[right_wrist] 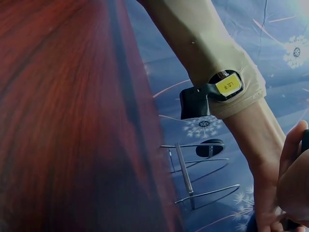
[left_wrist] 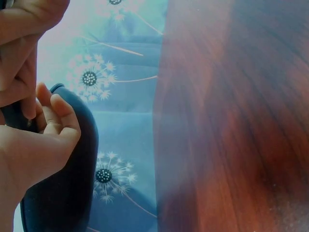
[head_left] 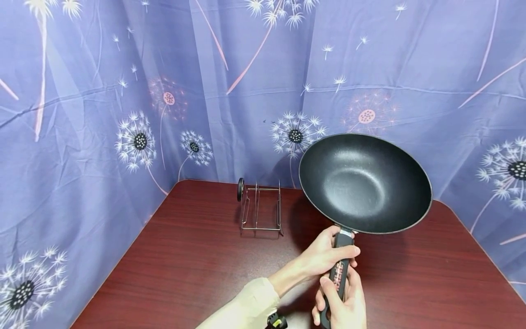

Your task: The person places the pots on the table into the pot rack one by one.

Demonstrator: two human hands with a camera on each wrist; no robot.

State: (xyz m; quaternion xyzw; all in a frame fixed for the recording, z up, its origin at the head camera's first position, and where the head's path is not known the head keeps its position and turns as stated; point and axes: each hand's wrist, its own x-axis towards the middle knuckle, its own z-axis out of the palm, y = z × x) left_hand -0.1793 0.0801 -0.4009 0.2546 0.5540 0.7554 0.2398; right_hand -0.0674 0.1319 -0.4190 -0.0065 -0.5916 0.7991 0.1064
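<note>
The pan [head_left: 354, 189] fills the right of the head frame, its dark inside tilted toward the camera and its rim in front of the curtain [head_left: 246, 114]. Its black handle [head_left: 344, 241] slants down to the bottom edge, and both hands are on it.

The left arm enters from the bottom, left of centre, in a pale sleeve [head_left: 255, 299], and reaches diagonally up and right. Its left grip [head_left: 326, 253] is closed around the handle just below the pan, thumb laid across the top toward the right, fingers passing underneath.

The right grip [head_left: 345, 297] comes up from the bottom edge, lower on the handle, and clasps it with the thumb on top pointing up and left, fingers curled at the left side. Its forearm is outside the head frame.

In the left wrist frame, a strip of curtain shows between the pan, at lower left, and the bench [left_wrist: 231, 121]. A wire rack [head_left: 260, 229] stands on the bench near the middle of the head frame, with a black disc [head_left: 240, 189] at its upper left.
</note>
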